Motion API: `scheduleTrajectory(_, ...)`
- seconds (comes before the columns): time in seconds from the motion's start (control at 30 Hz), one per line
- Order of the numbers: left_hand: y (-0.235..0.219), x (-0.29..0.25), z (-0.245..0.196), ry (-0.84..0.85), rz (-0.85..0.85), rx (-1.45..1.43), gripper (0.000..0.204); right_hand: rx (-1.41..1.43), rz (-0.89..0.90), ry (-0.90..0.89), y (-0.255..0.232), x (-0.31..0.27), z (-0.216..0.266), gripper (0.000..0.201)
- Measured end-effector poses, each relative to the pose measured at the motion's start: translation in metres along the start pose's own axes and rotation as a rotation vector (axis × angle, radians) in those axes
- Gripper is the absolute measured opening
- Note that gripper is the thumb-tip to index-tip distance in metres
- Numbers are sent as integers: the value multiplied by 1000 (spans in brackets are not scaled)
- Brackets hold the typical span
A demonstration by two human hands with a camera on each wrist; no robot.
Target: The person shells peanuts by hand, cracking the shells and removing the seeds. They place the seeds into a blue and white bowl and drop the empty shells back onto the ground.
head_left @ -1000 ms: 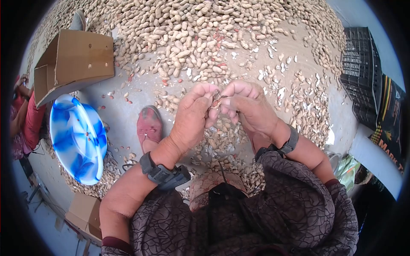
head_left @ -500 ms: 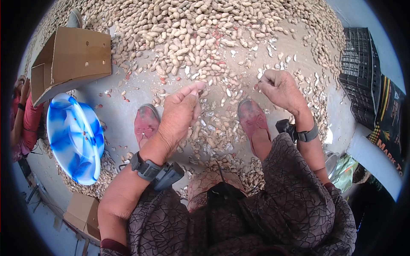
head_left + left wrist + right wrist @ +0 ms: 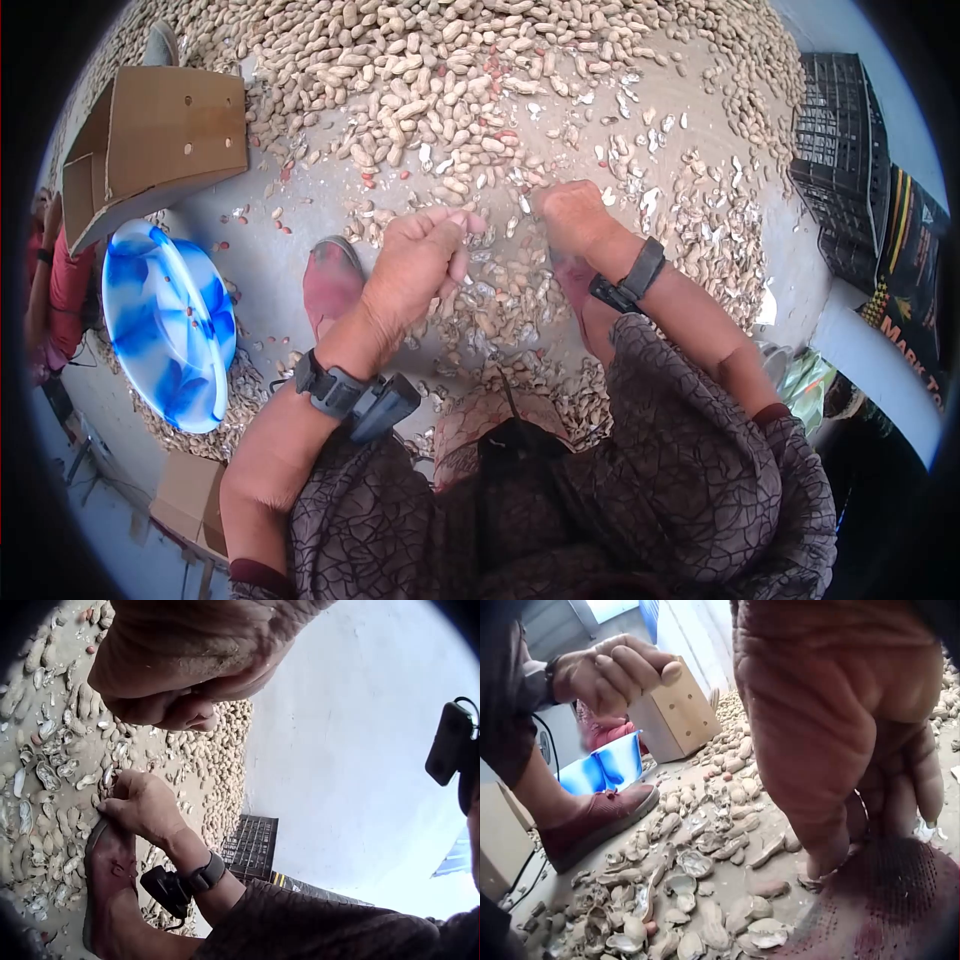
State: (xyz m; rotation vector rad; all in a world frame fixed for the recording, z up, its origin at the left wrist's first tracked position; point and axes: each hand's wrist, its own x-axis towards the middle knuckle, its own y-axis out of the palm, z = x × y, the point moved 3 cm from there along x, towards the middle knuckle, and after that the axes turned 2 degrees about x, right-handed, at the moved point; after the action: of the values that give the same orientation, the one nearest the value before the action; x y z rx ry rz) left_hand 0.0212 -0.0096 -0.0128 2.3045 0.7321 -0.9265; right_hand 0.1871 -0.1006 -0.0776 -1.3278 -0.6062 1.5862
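My left hand (image 3: 415,265) is raised over the floor between my shoes, its fingers curled in and the thumb against the index finger. The right wrist view shows it as a loose fist, with the inside of the palm hidden. My right hand (image 3: 580,220) reaches low by the toe of my right red shoe (image 3: 900,900), fingers pointing down and thumb apart from them; nothing shows between them. Around and below both hands lie broken peanut shells (image 3: 697,862) mixed with whole peanuts (image 3: 455,185).
A large peanut heap (image 3: 430,60) spreads ahead. To the left stand a cardboard box (image 3: 175,130) and a blue-and-white basin (image 3: 150,350) with a few red kernels. Another person (image 3: 65,290) sits beyond them. A black crate (image 3: 840,150) stands at the right.
Both hands were together at a peanut; they then parted. My right hand swung out to the right, then came back inward and down by the shoe. The left hand moved slightly left.
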Motion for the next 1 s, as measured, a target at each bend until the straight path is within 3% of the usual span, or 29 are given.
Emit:
scheduleTrajectory(0.33, -11, 0, -9, -27, -27, -55, 20, 81, -164, 88, 12, -2, -28, 12)
scheduleTrajectory(0.4, -20, 0, -15, -24, -41, -94, 20, 304, -298, 200, 4, -10, -36, 12)
scheduleTrajectory(0.47, -30, -3, -21, -17, -23, -205, 20, 470, -246, 305, -9, -17, -42, 12)
scheduleTrajectory(0.57, -70, -16, -29, 23, -93, -293, 22, 624, -417, 222, 7, -29, -62, 10)
scheduleTrajectory(0.63, -92, -29, -38, 79, -106, -423, 24, 718, -368, 307, -1, -54, -74, 8)
scheduleTrajectory(0.77, -153, -64, -48, 228, -360, -491, 23, 1066, -285, 532, -21, -82, -64, 9)
scheduleTrajectory(0.87, -224, -101, -37, 332, -637, -546, 27, 1201, -341, 543, -34, -112, -57, 10)
scheduleTrajectory(0.9, -234, -116, -34, 379, -681, -497, 30, 1202, -337, 506, -34, -122, -63, 7)
scheduleTrajectory(0.93, -244, -122, -30, 352, -915, -417, 35, 1181, -355, 508, -47, -131, -64, 7)
scheduleTrajectory(0.97, -254, -144, -30, 230, -1021, -171, 37, 1228, -397, 526, -57, -139, -62, 6)
scheduleTrajectory(1.0, -276, -157, -25, 243, -1218, 95, 35, 1277, -439, 546, -67, -148, -59, 5)
